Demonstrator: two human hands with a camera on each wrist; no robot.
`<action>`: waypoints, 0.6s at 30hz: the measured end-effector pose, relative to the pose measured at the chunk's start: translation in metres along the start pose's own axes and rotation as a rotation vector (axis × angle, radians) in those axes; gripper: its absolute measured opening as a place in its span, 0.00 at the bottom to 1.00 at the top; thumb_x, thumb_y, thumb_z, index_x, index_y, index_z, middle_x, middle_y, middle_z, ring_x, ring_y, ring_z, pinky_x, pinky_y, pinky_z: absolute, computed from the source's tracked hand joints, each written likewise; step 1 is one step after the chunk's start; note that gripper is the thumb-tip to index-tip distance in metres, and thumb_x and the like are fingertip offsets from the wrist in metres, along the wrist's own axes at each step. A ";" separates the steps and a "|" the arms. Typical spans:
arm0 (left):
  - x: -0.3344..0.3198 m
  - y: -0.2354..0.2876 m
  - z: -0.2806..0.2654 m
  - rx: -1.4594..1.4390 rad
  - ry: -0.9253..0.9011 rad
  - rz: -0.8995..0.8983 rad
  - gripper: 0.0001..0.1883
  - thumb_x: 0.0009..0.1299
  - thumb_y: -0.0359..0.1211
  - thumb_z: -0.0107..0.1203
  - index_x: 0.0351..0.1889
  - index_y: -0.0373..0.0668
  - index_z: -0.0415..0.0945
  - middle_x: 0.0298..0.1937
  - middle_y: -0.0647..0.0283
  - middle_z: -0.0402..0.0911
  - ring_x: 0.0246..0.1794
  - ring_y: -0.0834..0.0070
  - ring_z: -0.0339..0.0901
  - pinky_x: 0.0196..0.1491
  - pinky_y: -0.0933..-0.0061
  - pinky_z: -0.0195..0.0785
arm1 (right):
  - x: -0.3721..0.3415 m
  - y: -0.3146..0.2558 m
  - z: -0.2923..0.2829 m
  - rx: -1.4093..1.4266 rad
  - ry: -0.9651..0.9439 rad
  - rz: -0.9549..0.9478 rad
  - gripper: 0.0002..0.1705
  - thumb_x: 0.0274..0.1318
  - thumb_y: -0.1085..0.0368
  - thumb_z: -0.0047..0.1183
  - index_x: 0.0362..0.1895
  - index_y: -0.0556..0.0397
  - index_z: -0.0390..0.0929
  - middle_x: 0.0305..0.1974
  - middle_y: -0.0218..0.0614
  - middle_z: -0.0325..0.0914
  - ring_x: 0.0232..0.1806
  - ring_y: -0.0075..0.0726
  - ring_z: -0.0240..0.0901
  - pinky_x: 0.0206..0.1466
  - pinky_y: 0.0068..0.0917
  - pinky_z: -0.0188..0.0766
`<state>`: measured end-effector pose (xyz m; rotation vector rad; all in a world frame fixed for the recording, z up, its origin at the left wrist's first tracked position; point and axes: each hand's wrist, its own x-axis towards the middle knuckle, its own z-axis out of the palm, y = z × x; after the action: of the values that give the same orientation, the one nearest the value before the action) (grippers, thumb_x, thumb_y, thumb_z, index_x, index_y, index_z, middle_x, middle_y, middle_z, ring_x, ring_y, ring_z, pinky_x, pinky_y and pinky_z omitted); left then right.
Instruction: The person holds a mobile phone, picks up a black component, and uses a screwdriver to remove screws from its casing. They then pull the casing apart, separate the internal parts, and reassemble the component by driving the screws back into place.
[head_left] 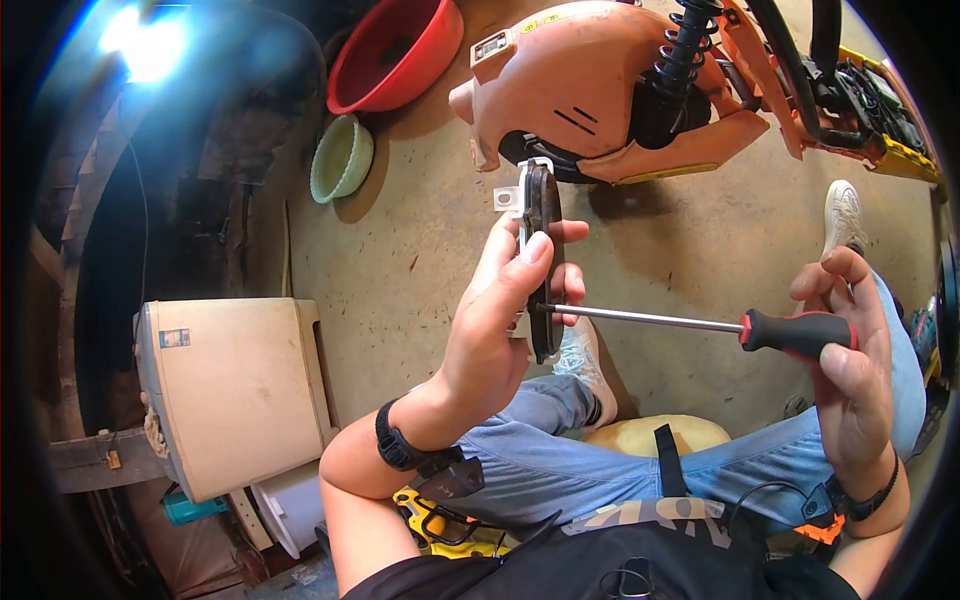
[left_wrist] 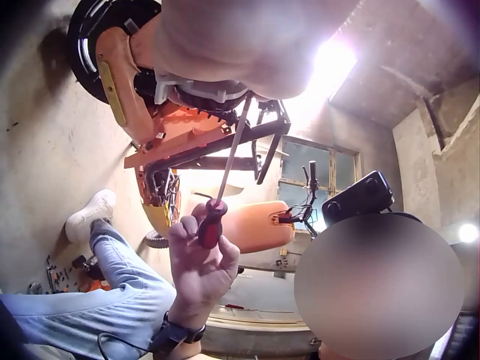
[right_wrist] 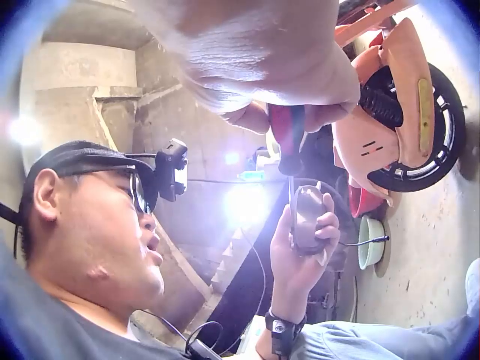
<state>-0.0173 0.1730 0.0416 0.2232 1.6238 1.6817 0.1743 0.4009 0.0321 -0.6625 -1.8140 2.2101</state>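
Upright in my left hand (head_left: 485, 325) is a dark, oval, flat-sided part (head_left: 543, 205) with a white bracket tab (head_left: 507, 198) on its left side. My thumb lies along its near face, with fingertips showing past its right edge. My right hand (head_left: 860, 385) pinches the black-and-red handle of a screwdriver (head_left: 800, 334) between thumb and fingers. The screwdriver's shaft (head_left: 650, 318) runs left, and its tip meets the lower half of the dark part. In the right wrist view, the part's broad face (right_wrist: 308, 217) shows as a rounded oval.
An orange scooter body (head_left: 580, 75) with a black spring (head_left: 690, 45) stands ahead. Left of it on the floor are a red basin (head_left: 400, 60) and a pale green bowl (head_left: 342, 160). A cream box (head_left: 235, 385) is at the left. Denim-clad legs (head_left: 560, 460) spread below the hands.
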 end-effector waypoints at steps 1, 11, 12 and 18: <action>0.000 0.001 0.000 -0.003 -0.006 -0.003 0.28 0.80 0.48 0.41 0.65 0.32 0.62 0.39 0.60 0.77 0.40 0.80 0.73 0.42 0.80 0.69 | 0.000 0.002 -0.001 0.003 -0.022 -0.067 0.38 0.63 0.44 0.49 0.66 0.56 0.57 0.54 0.44 0.68 0.51 0.29 0.73 0.51 0.22 0.75; 0.000 0.000 0.000 -0.003 -0.001 -0.008 0.28 0.80 0.48 0.41 0.65 0.32 0.63 0.39 0.59 0.77 0.39 0.80 0.74 0.42 0.80 0.69 | 0.001 -0.008 -0.004 0.007 -0.018 0.235 0.38 0.63 0.44 0.49 0.66 0.56 0.57 0.54 0.43 0.68 0.48 0.27 0.74 0.53 0.22 0.72; 0.000 0.001 0.000 -0.002 -0.004 -0.006 0.28 0.80 0.48 0.41 0.65 0.32 0.63 0.39 0.59 0.77 0.39 0.81 0.74 0.42 0.81 0.69 | 0.001 0.002 -0.001 -0.025 0.016 0.065 0.37 0.65 0.43 0.48 0.67 0.56 0.57 0.53 0.42 0.69 0.44 0.25 0.75 0.48 0.20 0.72; 0.000 0.001 0.004 -0.004 0.019 0.002 0.28 0.80 0.48 0.41 0.65 0.32 0.63 0.40 0.59 0.77 0.39 0.80 0.74 0.42 0.80 0.70 | 0.001 -0.008 0.006 0.011 0.068 0.025 0.38 0.61 0.46 0.51 0.67 0.56 0.56 0.49 0.40 0.70 0.43 0.25 0.74 0.44 0.21 0.71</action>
<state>-0.0151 0.1760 0.0435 0.2067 1.6346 1.6933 0.1699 0.3974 0.0410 -0.7523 -1.7690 2.1839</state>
